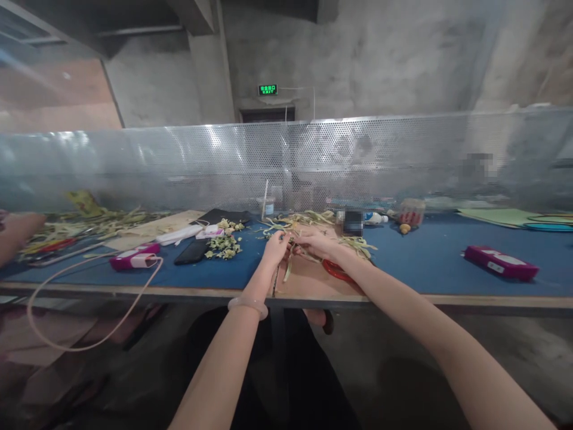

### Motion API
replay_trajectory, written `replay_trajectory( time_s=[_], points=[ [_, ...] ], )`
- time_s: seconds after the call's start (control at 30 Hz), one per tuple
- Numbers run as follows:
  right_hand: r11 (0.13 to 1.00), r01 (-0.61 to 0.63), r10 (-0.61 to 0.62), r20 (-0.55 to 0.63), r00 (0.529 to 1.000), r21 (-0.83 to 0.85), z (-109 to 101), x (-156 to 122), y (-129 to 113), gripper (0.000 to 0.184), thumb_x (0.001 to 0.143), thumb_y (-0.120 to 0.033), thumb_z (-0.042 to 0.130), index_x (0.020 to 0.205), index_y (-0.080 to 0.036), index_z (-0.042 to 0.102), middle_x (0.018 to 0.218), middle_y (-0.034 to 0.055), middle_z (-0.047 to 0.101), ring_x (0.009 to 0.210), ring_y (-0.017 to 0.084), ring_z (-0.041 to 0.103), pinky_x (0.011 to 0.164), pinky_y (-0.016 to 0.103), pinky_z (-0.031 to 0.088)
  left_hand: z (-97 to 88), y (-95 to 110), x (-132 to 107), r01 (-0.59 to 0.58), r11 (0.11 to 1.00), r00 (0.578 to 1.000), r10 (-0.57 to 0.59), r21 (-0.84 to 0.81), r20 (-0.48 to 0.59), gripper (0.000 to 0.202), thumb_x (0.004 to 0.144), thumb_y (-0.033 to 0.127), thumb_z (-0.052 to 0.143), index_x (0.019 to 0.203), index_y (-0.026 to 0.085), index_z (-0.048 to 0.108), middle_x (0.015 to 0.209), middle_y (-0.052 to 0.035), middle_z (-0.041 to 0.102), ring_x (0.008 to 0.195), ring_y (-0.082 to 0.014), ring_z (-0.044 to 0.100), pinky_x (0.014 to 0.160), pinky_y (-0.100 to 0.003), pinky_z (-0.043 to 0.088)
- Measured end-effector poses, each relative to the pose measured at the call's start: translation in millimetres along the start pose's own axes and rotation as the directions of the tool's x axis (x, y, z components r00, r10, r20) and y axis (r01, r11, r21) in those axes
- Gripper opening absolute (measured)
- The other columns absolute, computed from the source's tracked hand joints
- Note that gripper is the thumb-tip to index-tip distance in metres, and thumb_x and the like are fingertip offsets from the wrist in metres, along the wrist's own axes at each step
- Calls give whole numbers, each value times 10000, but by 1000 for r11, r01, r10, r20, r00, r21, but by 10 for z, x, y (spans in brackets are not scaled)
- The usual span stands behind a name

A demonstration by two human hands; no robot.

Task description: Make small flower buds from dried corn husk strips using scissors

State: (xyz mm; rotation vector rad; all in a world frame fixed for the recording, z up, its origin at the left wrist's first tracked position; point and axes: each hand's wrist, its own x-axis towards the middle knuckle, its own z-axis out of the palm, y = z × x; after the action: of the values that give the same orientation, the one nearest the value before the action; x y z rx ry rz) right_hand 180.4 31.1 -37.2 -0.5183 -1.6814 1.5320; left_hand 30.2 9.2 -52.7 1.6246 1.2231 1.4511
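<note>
My left hand [274,247] and my right hand [317,241] meet over a brown board [308,279] at the table's near edge. Both are pinched on pale yellow-green leaf strips [290,258] that hang down between them. More strips lie in a loose heap [313,222] just beyond my hands. A pale bangle [248,306] sits on my left wrist. Red-handled scissors [336,271] lie on the board under my right wrist.
On the blue table [421,257] lie small woven green pieces [222,245], a black phone [191,252], a white device [179,234], magenta cases [134,258] [500,263] and a cable [89,322]. Another person's arm [15,234] is at far left. A perforated metal screen [286,161] backs the table.
</note>
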Motion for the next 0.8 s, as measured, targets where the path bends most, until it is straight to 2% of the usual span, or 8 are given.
replay_trajectory(
  time_s=[0.13,0.33,0.53,0.67,0.8],
  points=[
    [999,34,-35,-16,999,-17,-33,21,21,242,662,-355,674,798,-155,673,714,38,652,639,133,564,652,289,459,5,0,-22,24,999,998,-22,-34,60,315,726,434,588,861,156,528,579,-33,629,446,-142,568,416,-223,403],
    [987,105,-115,-79,990,-122,-80,60,35,281,632,-406,679,721,-141,649,666,13,619,594,116,529,592,255,428,-5,51,-70,38,996,993,-29,-75,112,322,688,362,645,893,149,517,688,-58,659,539,-156,603,466,-246,451],
    [942,158,-206,-138,969,-296,-113,69,47,266,644,-398,648,581,-152,570,484,-62,472,472,75,418,489,208,336,-19,48,-71,30,997,990,-19,-75,142,273,681,267,650,882,155,503,590,3,616,464,-111,554,469,-221,437],
    [911,152,-230,-165,959,-383,-72,32,16,229,677,-361,597,591,-151,568,529,-35,536,497,94,474,505,216,364,-17,31,-70,23,997,985,-10,-73,175,254,673,243,651,854,151,497,569,24,595,441,-92,533,463,-201,409],
    [892,137,-241,-198,950,-430,-65,36,22,211,685,-332,551,561,-162,526,507,-34,524,487,104,486,491,218,380,-10,35,-77,14,997,979,1,-74,204,268,667,256,654,854,149,494,547,45,566,435,-87,519,461,-195,390]
  ],
)
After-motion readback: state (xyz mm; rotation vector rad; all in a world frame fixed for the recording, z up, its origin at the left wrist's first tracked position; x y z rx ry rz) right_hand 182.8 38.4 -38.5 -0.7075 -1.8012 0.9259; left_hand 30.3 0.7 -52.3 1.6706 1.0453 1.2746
